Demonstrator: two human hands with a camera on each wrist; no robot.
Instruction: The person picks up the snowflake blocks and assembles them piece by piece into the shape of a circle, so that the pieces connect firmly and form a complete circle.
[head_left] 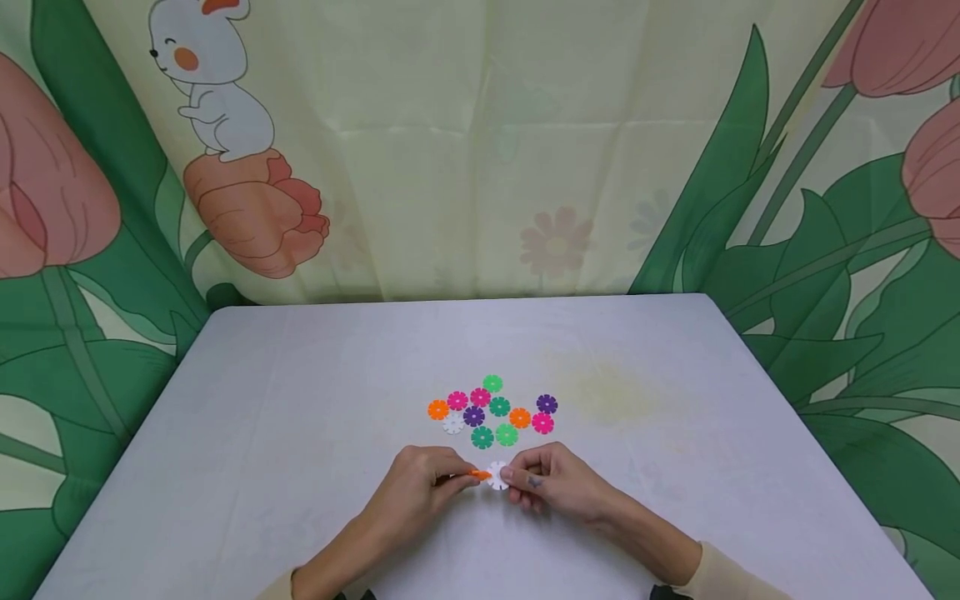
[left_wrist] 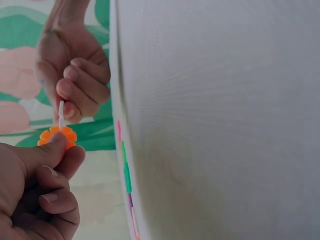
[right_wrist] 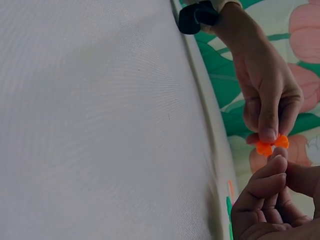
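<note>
Between thumb and fingertips, my left hand (head_left: 422, 483) pinches an orange notched plastic disc (head_left: 481, 475), turned edge-on in the head view. My right hand (head_left: 558, 485) grips a white notched disc (head_left: 495, 477) by its right side, its face toward the head camera. The two discs meet at their rims, set crosswise to each other. From the left wrist, the orange disc shows its scalloped face, and the white disc (left_wrist: 61, 114) appears as a thin upright strip against its edge. Fingers hide part of each disc.
Beyond the hands, a loose cluster of similar discs lies flat on the white-covered table (head_left: 300, 400), among them a dark green disc (head_left: 482, 437), a purple disc (head_left: 547, 404), a pink disc (head_left: 543, 423) and another white disc (head_left: 453, 423). A printed curtain (head_left: 450, 167) hangs behind.
</note>
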